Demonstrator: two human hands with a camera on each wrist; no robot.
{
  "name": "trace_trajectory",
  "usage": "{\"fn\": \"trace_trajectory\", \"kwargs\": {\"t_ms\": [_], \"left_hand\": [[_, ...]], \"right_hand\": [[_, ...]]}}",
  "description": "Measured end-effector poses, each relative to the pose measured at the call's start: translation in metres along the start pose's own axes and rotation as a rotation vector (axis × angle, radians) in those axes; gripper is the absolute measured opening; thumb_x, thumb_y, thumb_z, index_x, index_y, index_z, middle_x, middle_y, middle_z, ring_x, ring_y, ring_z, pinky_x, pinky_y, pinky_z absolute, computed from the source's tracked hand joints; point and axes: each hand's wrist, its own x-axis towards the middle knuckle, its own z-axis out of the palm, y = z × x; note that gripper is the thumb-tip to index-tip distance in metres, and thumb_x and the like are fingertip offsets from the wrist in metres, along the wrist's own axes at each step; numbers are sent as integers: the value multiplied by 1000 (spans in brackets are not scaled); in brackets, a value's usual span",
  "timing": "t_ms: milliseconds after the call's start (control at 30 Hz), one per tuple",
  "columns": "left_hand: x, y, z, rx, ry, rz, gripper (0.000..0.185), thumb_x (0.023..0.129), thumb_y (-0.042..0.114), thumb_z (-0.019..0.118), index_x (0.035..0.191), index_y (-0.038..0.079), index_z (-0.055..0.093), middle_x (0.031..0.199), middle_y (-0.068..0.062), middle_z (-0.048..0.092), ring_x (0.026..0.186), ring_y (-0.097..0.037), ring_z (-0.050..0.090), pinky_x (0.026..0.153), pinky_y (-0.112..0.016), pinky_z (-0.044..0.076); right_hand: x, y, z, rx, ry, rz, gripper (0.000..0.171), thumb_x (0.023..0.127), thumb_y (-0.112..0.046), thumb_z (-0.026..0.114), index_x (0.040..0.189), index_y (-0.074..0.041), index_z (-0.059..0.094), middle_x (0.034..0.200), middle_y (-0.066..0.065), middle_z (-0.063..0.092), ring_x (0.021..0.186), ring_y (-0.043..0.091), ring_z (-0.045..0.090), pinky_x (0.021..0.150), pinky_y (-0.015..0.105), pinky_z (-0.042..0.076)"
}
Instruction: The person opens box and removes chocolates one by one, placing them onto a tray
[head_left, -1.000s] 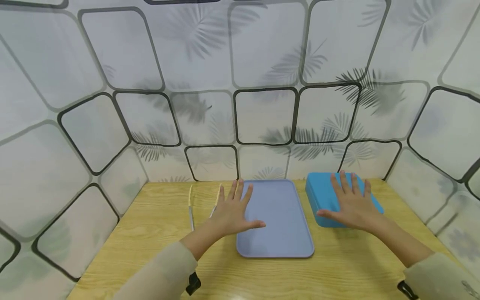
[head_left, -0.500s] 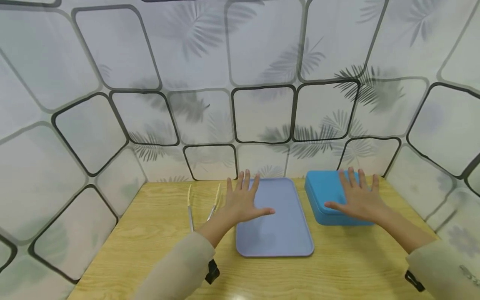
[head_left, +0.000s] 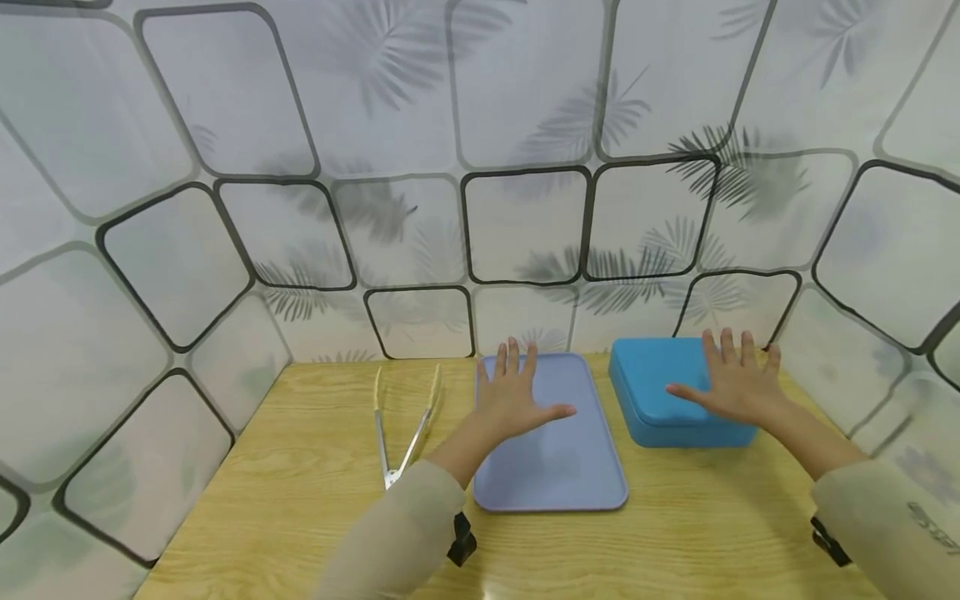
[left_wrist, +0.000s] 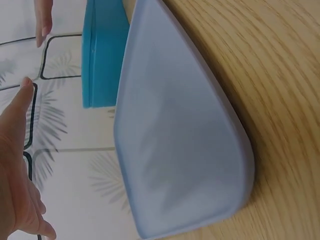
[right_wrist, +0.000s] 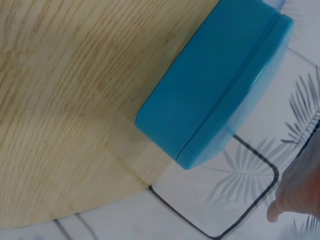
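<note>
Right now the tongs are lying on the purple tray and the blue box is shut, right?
Not quite. The tongs lie on the wooden table, to the left of the purple tray, not on it; the head view shows this. The blue box is shut, as you said.

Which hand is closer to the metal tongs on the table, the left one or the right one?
Left. The left hand is over the lilac tray, just right of the tongs. The right hand is over the blue box, beyond the tray.
</note>
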Motion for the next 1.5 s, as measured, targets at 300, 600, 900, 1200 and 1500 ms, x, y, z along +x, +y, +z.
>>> {"fn": "trace_trajectory", "kwargs": {"t_ms": [300, 600, 900, 1200, 1500], "left_hand": [[15, 23, 14, -178, 4, -74, 112, 73, 82, 48, 153, 21, -2, 158, -12, -4, 146, -29, -1, 113, -59, 6], [21, 52, 30, -200, -49, -110, 112, 74, 81, 48, 153, 21, -2, 159, -10, 5, 146, -27, 7, 115, -54, 11], [21, 74, 46, -487, -19, -172, 107, 76, 69, 61, 153, 13, 12, 156, -15, 16, 144, -30, 14, 114, -49, 20], [30, 105, 48, -1125, 57, -374, 95, 77, 39, 78, 150, 9, 24, 155, -15, 22, 142, -33, 21, 113, -48, 25], [38, 122, 50, -1572, 74, -523, 80, 76, 22, 79, 143, 4, 38, 146, -21, 37, 131, -43, 38, 107, -54, 31]], "right_hand": [[-4, 23, -2, 55, -26, 81, 119, 80, -76, 44, 146, 5, -12, 144, 42, -11, 129, 60, -18, 93, 76, -17], [-7, 42, 7, 113, 36, 63, 108, 88, -68, 43, 146, 6, -12, 145, 41, -9, 131, 60, -9, 96, 76, -10], [-9, 53, 10, 242, -42, 128, 104, 92, -66, 34, 143, 12, -13, 142, 44, -12, 129, 63, 0, 94, 78, -4], [-2, 61, 13, 377, -79, 119, 89, 100, -51, 23, 136, 24, -9, 134, 54, 2, 121, 69, 11, 96, 74, 19], [0, 71, 18, 536, -146, 194, 90, 99, -54, 25, 139, 21, -4, 136, 51, 8, 122, 66, 17, 97, 71, 24]]}}
